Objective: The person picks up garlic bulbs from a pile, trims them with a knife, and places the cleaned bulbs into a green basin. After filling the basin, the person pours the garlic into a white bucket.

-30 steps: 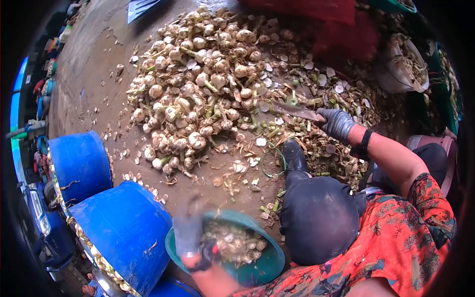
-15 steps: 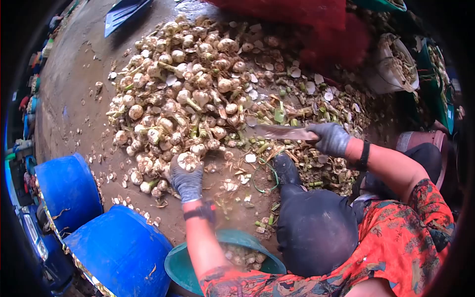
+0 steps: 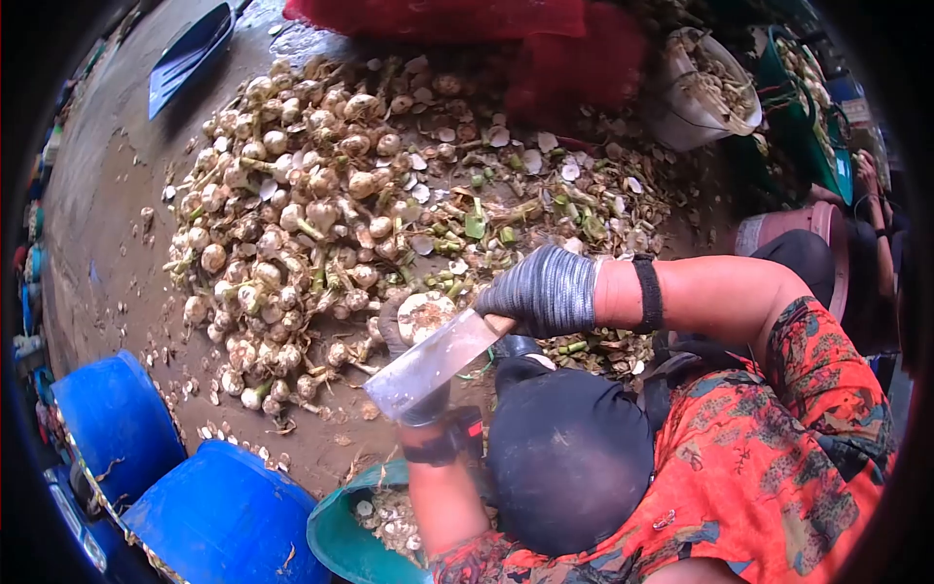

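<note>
My right hand (image 3: 547, 292), in a grey knit glove, grips the wooden handle of a cleaver (image 3: 428, 372). Its broad blade slants down to the left across my left hand (image 3: 391, 326) and hides much of it. In that gloved left hand sits a garlic bulb (image 3: 424, 311), its pale face turned up, with the blade's upper edge right at it. Beyond both hands spreads a big heap of garlic bulbs (image 3: 292, 209) with stalks and roots on. Cut green stalks and trimmings (image 3: 584, 219) lie scattered to the right of the heap.
A green basin (image 3: 336, 530) with garlic stands below my left forearm, beside two blue tubs (image 3: 229, 511). At the top are a red mesh sack (image 3: 448, 18) and a blue dustpan-like scoop (image 3: 190, 58). A white bucket (image 3: 705, 117) and a pink bucket (image 3: 832, 229) stand right.
My right hand has brought the cleaver leftward and down to the bulb in my left hand. That bulb has been lifted away from the heap's near edge. The whole view has shifted.
</note>
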### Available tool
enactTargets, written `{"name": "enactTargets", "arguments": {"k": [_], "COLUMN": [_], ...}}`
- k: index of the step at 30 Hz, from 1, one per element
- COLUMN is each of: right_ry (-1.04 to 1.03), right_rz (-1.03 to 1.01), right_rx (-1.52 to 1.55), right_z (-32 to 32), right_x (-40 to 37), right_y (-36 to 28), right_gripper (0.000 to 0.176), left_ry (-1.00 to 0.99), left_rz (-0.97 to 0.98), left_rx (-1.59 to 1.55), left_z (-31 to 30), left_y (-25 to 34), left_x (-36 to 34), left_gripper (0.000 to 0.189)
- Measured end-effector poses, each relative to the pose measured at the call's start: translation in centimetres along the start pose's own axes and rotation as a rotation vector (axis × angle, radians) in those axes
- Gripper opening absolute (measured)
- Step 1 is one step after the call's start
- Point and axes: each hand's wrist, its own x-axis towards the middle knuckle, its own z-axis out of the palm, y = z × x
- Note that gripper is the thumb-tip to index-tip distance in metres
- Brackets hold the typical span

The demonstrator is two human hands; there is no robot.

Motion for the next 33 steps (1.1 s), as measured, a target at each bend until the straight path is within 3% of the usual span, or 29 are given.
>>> {"name": "enactTargets", "arguments": {"k": [2,3,4,10,12,19,25,27,28,30,32,33], "right_ry": [-0.038,-0.028,-0.026,0.012,-0.061,0.008,-0.014,0.129,0.139,0.385,0.307,0.244], "right_rz": [0.026,0.004,0.007,0.006,0.040,-0.050,-0.014,0.267,0.488,0.551,0.353,0.269], "right_rx": [0.001,-0.005,-0.003,-0.037,-0.093,-0.103,-0.178,-0.024,-0.088,-0.111,0.208,0.372], "right_z": [-0.2,-0.1,0.0,0.4,0.1,1.3,2.0,0.1,1.7,1.7,2.0,2.2], "right_x": [-0.5,-0.6,-0.8,-1.6,-1.6,-0.9,0.1,0.6,0.3,-1.2,-0.8,-0.3], "right_y": [-0.5,-0.5,-0.5,-0.5,-0.5,2.2,3.3,5.7,12.2,12.3,10.0,8.2], "right_gripper": [0.016,0.014,0.014,0.015,0.015,0.021,0.016,0.019,0.025,0.026,0.028,0.037], "left_ry": [-0.026,-0.027,-0.039,-0.096,-0.094,-0.113,-0.196,-0.192,-0.070,-0.081,-0.017,-0.034], "left_rz": [0.163,-0.049,-0.063,0.168,0.228,0.363,0.772,0.510,0.198,0.270,0.039,0.073], "left_rx": [0.383,0.073,0.056,0.430,0.533,0.739,1.361,0.994,0.416,0.501,0.364,0.415], "left_z": [1.1,1.9,2.2,2.0,1.8,1.8,2.1,2.6,3.1,2.5,2.8,2.6], "left_y": [1.3,2.5,2.9,2.6,2.6,2.9,4.1,5.0,5.1,4.1,3.6,2.9], "left_x": [-0.4,-1.0,-1.2,-1.6,-1.6,-1.9,-0.8,-1.7,-2.6,-2.4,-1.8,-1.1], "left_gripper": [0.073,0.074,0.074,0.075,0.075,0.078,0.081,0.082,0.087,0.099,0.102,0.103]}}
